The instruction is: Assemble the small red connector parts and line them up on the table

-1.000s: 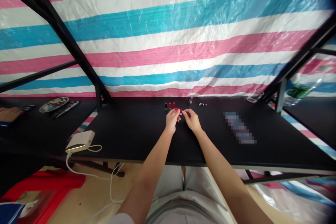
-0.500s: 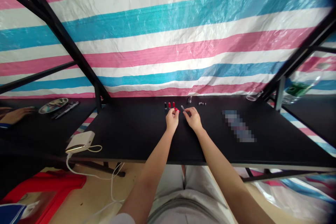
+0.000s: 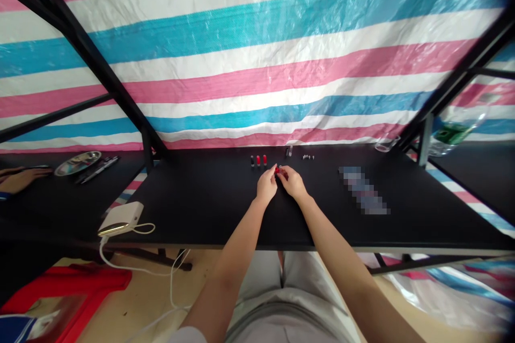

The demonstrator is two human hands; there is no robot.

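My left hand (image 3: 267,185) and my right hand (image 3: 293,182) meet above the black table (image 3: 209,203), fingers pinched together on a small red piece (image 3: 277,170) held between them. Just beyond my hands a short row of little upright pieces (image 3: 258,160), one dark and two red, stands near the table's far edge. Two more small pieces (image 3: 288,151), one dark and one pale, stand further right, and a cluster of tiny metal bits (image 3: 308,157) lies beside them.
A white power bank (image 3: 121,218) with a cable lies at the table's front left. On the neighbouring left table sit a metal dish (image 3: 78,162), pens (image 3: 98,168) and another person's hand (image 3: 18,179). A clear cup (image 3: 384,145) stands at the back right. Black frame posts flank the table.
My hands were slightly apart, the right pinching a small pale piece. They have closed together on the red piece, shifted a little right.
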